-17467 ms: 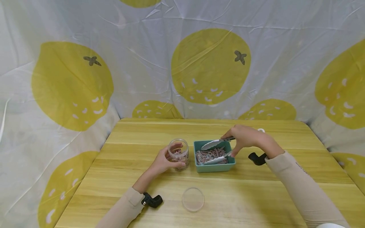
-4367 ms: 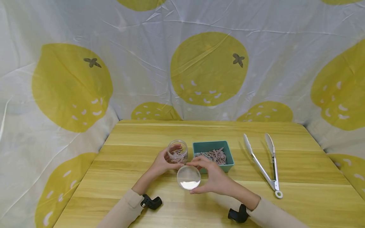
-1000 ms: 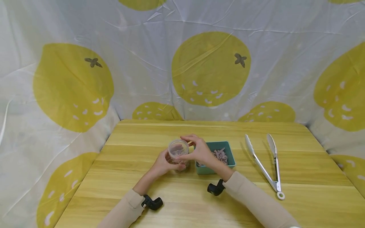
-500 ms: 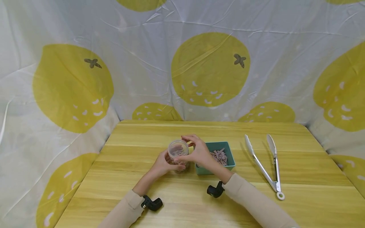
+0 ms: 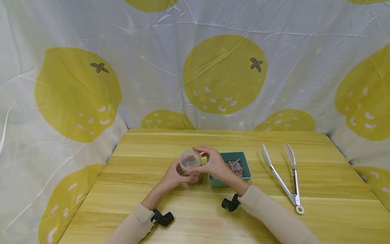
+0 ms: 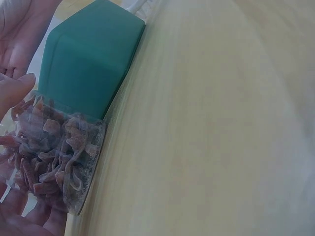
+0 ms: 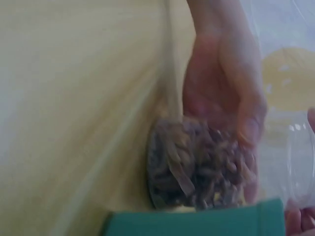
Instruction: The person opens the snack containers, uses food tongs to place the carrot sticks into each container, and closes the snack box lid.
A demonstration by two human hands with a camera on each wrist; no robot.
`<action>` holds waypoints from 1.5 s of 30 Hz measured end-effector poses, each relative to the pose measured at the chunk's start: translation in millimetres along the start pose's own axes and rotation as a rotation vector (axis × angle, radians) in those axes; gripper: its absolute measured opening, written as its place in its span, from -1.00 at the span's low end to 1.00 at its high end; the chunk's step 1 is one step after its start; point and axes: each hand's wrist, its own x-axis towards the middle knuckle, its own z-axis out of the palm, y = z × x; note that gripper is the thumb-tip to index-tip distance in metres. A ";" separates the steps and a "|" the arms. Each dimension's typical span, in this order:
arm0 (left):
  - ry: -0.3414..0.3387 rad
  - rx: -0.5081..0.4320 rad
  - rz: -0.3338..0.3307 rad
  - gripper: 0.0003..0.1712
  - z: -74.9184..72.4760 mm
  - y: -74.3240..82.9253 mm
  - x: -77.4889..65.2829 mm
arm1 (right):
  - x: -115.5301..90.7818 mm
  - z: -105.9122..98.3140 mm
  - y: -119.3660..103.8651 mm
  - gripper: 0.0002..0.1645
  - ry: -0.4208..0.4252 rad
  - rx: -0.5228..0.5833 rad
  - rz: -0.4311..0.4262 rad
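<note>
A clear jar (image 7: 202, 167) stands upright on the table, partly filled with brownish-pink strips. My left hand (image 5: 172, 177) grips it around the body, thumb in front and fingers behind. Over its mouth sits a clear round lid (image 5: 190, 158). My right hand (image 5: 215, 165) holds that lid by its edge between thumb and fingers. Just right of the jar is a teal box (image 5: 217, 183) with more strips (image 5: 235, 167) in it, partly covered by my right hand and forearm. Whether the lid's thread has caught cannot be seen.
Metal tongs (image 5: 281, 182) lie spread on the right part of the wooden table (image 5: 195, 223), their white ring end toward me. A lemon-patterned cloth (image 5: 152, 78) hangs behind the table and along its sides.
Earlier my right hand held the tongs in the teal box. Later it held the lid before the jar, tongs laid down. The lid is now on the jar; over the last second little moved.
</note>
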 end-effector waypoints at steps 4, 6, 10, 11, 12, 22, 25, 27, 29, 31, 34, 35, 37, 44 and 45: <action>0.005 0.003 -0.006 -0.11 -0.2 0.4 -0.1 | -5.1 9.3 -2.5 -0.15 0.119 -0.045 0.020; 0.014 0.006 -0.014 -0.11 0.1 0.7 0.3 | -6.7 12.3 -3.7 -0.13 0.156 -0.068 0.027; 0.020 0.009 -0.018 -0.13 0.8 0.6 1.4 | -7.3 12.6 -5.4 -0.08 0.155 -0.069 0.031; 0.019 0.010 -0.017 -0.13 0.8 0.3 1.7 | -7.2 11.9 -5.3 -0.06 0.140 -0.059 0.031; 0.020 0.012 -0.015 -0.14 0.9 0.3 1.5 | -6.8 10.8 -5.1 -0.04 0.122 -0.046 0.031; 0.021 0.021 -0.014 -0.13 0.6 0.1 1.6 | -1.4 -3.4 -4.6 0.01 -0.065 0.004 0.010; 0.016 0.020 -0.020 -0.11 0.6 0.2 0.8 | -1.6 -4.8 -2.1 -0.05 -0.088 0.004 -0.008; 0.015 0.017 -0.019 -0.09 0.5 -0.3 0.4 | -2.1 -4.5 -1.3 -0.07 -0.083 -0.002 -0.013; 0.012 0.017 -0.012 -0.10 0.6 -0.6 0.1 | -2.7 -2.3 -1.5 -0.08 -0.054 -0.012 -0.008; 0.012 0.017 -0.009 -0.10 0.6 -0.6 0.2 | -3.4 1.5 -2.7 -0.06 -0.012 -0.037 0.007; 0.015 0.018 -0.012 -0.11 0.9 -0.3 0.8 | -5.0 7.9 -5.8 -0.03 0.057 -0.086 0.043; 0.016 0.018 -0.014 -0.11 0.8 -0.5 1.0 | -5.5 9.6 -7.2 -0.02 0.072 -0.100 0.056; 0.019 0.020 -0.014 -0.12 0.8 -1.0 1.2 | -6.3 12.0 -10.0 0.00 0.093 -0.125 0.075; 0.012 0.019 -0.011 -0.14 0.6 -2.0 0.6 | -6.0 9.6 -13.6 0.00 0.103 -0.121 0.092; 0.013 0.014 -0.014 -0.14 0.6 -1.8 0.6 | -5.6 8.2 -13.2 0.00 0.103 -0.119 0.097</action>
